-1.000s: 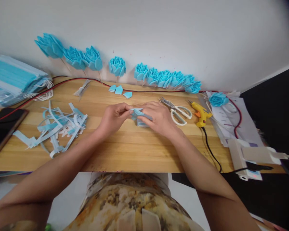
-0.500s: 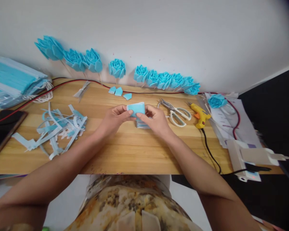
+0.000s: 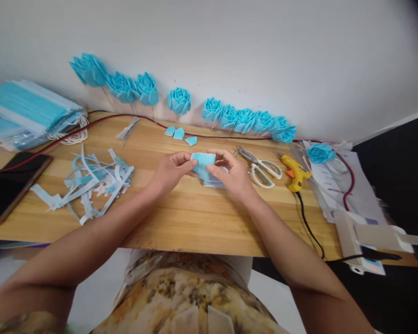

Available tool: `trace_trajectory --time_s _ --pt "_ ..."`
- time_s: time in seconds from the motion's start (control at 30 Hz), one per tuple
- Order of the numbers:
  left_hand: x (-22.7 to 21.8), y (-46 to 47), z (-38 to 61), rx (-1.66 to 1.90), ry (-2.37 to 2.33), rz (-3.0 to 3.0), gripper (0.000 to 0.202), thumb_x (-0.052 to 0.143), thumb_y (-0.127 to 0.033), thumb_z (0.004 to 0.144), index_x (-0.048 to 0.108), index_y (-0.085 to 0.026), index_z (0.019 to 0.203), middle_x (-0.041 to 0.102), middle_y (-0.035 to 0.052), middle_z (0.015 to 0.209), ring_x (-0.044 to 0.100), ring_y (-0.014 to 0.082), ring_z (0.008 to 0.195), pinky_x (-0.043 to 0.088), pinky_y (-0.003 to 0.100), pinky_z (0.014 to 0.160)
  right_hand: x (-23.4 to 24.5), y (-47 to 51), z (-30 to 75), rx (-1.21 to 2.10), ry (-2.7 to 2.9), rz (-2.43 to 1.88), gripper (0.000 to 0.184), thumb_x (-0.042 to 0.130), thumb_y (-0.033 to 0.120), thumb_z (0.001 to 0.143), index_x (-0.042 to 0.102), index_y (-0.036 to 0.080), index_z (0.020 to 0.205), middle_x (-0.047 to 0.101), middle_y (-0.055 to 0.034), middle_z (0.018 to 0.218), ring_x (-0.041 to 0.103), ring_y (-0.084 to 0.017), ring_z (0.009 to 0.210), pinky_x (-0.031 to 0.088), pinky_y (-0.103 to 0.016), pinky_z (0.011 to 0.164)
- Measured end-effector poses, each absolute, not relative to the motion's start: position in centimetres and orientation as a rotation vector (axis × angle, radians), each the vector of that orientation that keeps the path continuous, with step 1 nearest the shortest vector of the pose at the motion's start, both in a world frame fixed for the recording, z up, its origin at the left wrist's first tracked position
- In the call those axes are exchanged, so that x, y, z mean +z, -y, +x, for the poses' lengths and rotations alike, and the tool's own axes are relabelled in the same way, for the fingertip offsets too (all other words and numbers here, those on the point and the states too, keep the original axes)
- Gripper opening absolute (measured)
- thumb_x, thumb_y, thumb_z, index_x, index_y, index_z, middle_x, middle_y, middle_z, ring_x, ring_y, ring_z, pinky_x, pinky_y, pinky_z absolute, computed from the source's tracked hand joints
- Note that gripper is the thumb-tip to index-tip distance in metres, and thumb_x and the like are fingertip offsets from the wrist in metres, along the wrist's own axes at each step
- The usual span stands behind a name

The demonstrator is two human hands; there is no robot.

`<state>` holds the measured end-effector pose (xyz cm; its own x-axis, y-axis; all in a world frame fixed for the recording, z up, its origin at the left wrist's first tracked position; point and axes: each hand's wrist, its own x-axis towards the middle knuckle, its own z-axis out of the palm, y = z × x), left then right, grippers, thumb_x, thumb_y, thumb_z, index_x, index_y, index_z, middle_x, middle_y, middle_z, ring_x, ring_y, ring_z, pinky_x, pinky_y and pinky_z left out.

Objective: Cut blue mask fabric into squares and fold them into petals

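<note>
My left hand (image 3: 174, 172) pinches the left edge of a small light-blue piece of mask fabric (image 3: 203, 162) between thumb and fingers. From the other side, my right hand (image 3: 231, 172) grips the same piece, its thumb lying on the face. Below it, partly covered by the right hand, a small stack of cut blue and white pieces (image 3: 214, 184) rests on the wooden table (image 3: 181, 222). Just beyond the hands lie cut blue petal shapes (image 3: 179, 134). White-handled scissors (image 3: 264, 171) are to the right of my right hand.
A yellow glue gun (image 3: 296, 172) and a power strip (image 3: 351, 236) are on the right. Blue fabric flowers (image 3: 179, 100) on sticks line the wall. To the left are fabric strips (image 3: 87, 181), a phone (image 3: 14, 185) and a pile of masks (image 3: 31, 109).
The whole view has shifted, so the table's things appear further right. Both hands keep hold of the blue piece, whose outline between the thumbs looks slightly different.
</note>
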<state>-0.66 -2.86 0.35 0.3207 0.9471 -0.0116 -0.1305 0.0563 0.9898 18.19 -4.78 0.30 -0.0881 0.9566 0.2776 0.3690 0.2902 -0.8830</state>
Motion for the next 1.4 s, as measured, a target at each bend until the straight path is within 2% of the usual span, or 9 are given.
trace_trajectory --time_s 0.07,0.1,0.23,0.3,0.47,0.87,1.17,1.27,1.4 --pt "0.7 3.2 -0.6 0.976 -0.928 1.36 0.019 0.074 -0.033 0.075 0.066 -0.017 0.07 0.066 -0.0013 0.065 0.062 0.012 0.059 0.059 0.028 0.064 0.7 5.1 18.0 0.729 1.718 -1.208 0.046 0.076 0.042 0.075 0.064 0.024 0.116 0.071 -0.0039 0.104 0.065 -0.018 0.088 0.051 -0.032 0.075" --pt "0.8 3.3 -0.5 0.962 -0.934 1.413 0.018 0.073 -0.033 0.076 0.065 -0.017 0.07 0.065 -0.0015 0.064 0.061 0.0115 0.057 0.057 0.026 0.06 0.9 5.3 17.9 0.69 1.761 -1.19 0.046 0.076 0.041 0.076 0.065 0.024 0.116 0.071 -0.0041 0.105 0.065 -0.018 0.09 0.051 -0.033 0.078" --pt "0.3 3.7 -0.1 0.916 -0.919 1.523 0.018 0.068 -0.034 0.078 0.065 -0.018 0.071 0.064 -0.002 0.062 0.054 0.0092 0.05 0.047 0.021 0.048 1.1 5.8 17.5 0.586 1.793 -1.169 0.014 0.069 0.035 0.085 0.07 0.022 0.084 0.07 -0.0008 0.081 0.063 -0.015 0.078 0.049 -0.03 0.074" --pt "0.0 3.7 0.0 0.904 -0.913 1.554 0.016 0.066 -0.033 0.078 0.066 -0.018 0.072 0.064 -0.0018 0.062 0.05 0.0081 0.047 0.042 0.02 0.044 1.0 5.7 17.5 0.61 1.714 -1.174 0.015 0.065 0.031 0.087 0.068 0.021 0.076 0.068 0.0004 0.076 0.061 -0.013 0.072 0.048 -0.028 0.07" --pt "-0.1 3.3 -0.4 0.825 -0.972 1.581 0.017 0.066 -0.033 0.079 0.068 -0.017 0.072 0.063 -0.0013 0.059 0.045 0.0077 0.045 0.035 0.02 0.041 0.8 5.0 18.2 0.724 1.518 -1.175 0.014 0.066 0.031 0.084 0.066 0.019 0.077 0.067 0.0013 0.073 0.059 -0.012 0.066 0.047 -0.026 0.065" --pt "1.1 3.4 -0.4 0.746 -1.063 1.579 0.018 0.065 -0.03 0.078 0.065 -0.016 0.066 0.059 -0.0033 0.056 0.042 0.0061 0.045 0.032 0.019 0.044 1.1 4.9 18.3 0.75 1.49 -1.185 0.015 0.065 0.032 0.084 0.065 0.019 0.077 0.067 0.0015 0.073 0.058 -0.011 0.066 0.048 -0.025 0.065" --pt "0.5 3.4 -0.4 0.803 -0.993 1.582 0.017 0.066 -0.026 0.078 0.065 -0.017 0.063 0.061 -0.0035 0.053 0.044 0.0064 0.046 0.035 0.019 0.048 0.8 4.7 18.5 0.744 1.498 -1.178 0.013 0.065 0.03 0.084 0.065 0.019 0.078 0.067 0.0013 0.074 0.059 -0.011 0.067 0.049 -0.026 0.067" --pt "0.2 3.2 -0.5 0.826 -0.965 1.624 0.014 0.066 -0.027 0.077 0.068 -0.017 0.069 0.069 -0.0009 0.062 0.054 0.0089 0.054 0.041 0.02 0.054 0.8 4.7 18.5 0.73 1.529 -1.178 0.013 0.064 0.03 0.085 0.065 0.019 0.079 0.068 0.0009 0.075 0.06 -0.012 0.068 0.048 -0.027 0.067" --pt "0.4 3.1 -0.5 0.89 -0.955 1.705 0.02 0.068 -0.031 0.077 0.072 -0.017 0.091 0.075 0.0032 0.085 0.064 0.014 0.072 0.048 0.023 0.066 0.8 5.1 18.1 0.561 1.702 -1.141 0.011 0.064 0.027 0.088 0.067 0.02 0.08 0.069 0.0 0.079 0.062 -0.013 0.073 0.048 -0.028 0.071"
